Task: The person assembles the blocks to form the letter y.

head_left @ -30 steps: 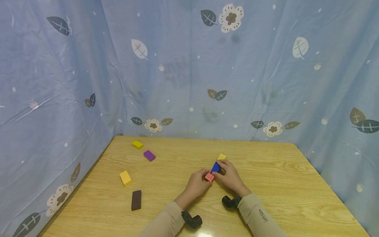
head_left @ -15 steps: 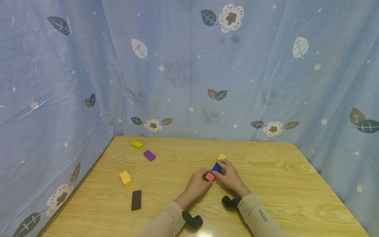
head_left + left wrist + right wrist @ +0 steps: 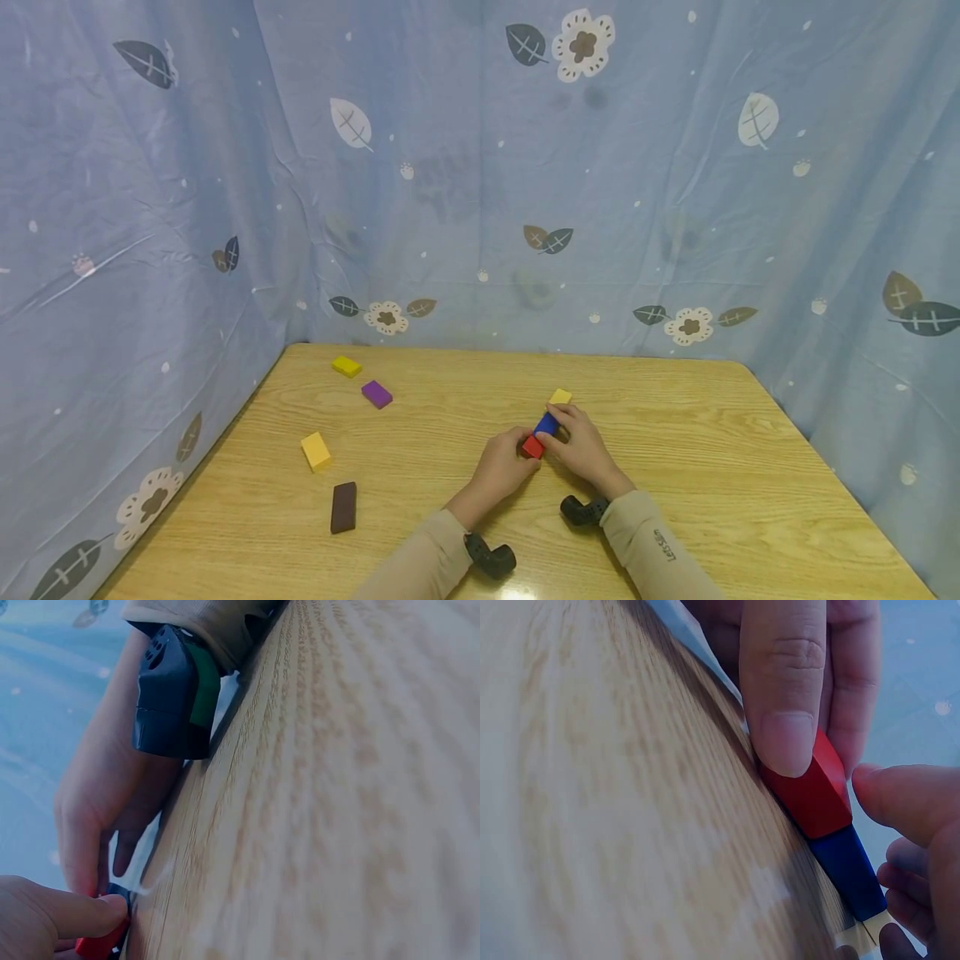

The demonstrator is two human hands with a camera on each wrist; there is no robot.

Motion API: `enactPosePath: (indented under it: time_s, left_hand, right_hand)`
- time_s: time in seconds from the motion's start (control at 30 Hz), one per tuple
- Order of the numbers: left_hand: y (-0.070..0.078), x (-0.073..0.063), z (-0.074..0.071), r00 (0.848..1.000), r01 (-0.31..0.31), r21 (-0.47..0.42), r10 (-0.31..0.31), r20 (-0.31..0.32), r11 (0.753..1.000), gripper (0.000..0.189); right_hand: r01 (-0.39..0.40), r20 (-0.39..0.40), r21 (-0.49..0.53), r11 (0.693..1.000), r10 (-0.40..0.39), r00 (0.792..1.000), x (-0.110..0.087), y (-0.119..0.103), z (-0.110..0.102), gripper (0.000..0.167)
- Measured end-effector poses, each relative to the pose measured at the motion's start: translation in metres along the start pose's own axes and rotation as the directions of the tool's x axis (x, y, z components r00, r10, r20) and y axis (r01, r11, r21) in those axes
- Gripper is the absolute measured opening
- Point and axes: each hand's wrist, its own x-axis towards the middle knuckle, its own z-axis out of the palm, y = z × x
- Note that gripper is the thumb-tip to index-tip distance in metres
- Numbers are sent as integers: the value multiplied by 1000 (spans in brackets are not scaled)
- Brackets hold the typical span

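My left hand (image 3: pixel 501 463) pinches a red block (image 3: pixel 533 447) between thumb and fingers, low on the wooden table. Just beyond it lies a blue block (image 3: pixel 547 425), with the thumb and fingers of my right hand (image 3: pixel 583 448) curled about it. A yellow block (image 3: pixel 559 397) sits at the far end of this row, partly hidden by the right fingers. In the right wrist view, the red block (image 3: pixel 816 796) meets the blue block (image 3: pixel 849 871) end to end. The left wrist view shows the red block (image 3: pixel 101 943) mostly covered by my left thumb (image 3: pixel 79 913).
On the table's (image 3: pixel 450 400) left side lie a small yellow block (image 3: pixel 347 367), a purple block (image 3: pixel 377 394), an orange-yellow block (image 3: pixel 316 452) and a dark brown block (image 3: pixel 343 507). A blue patterned curtain (image 3: pixel 450 183) hangs behind and along both sides.
My left hand has shifted very slightly right with the red block, whose upper face looks tilted differently, without its earlier pale glare. The right hand stays almost still. The head view has moved slightly.
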Motion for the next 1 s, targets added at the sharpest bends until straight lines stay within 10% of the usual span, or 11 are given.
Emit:
enactPosePath:
  time_s: [1.0]
  left_hand:
    - [3,3,6,1000,-7,103,9,-20,995,42]
  right_hand:
    - [1,-6,7,1000,-1,1000,-1,0,0,61]
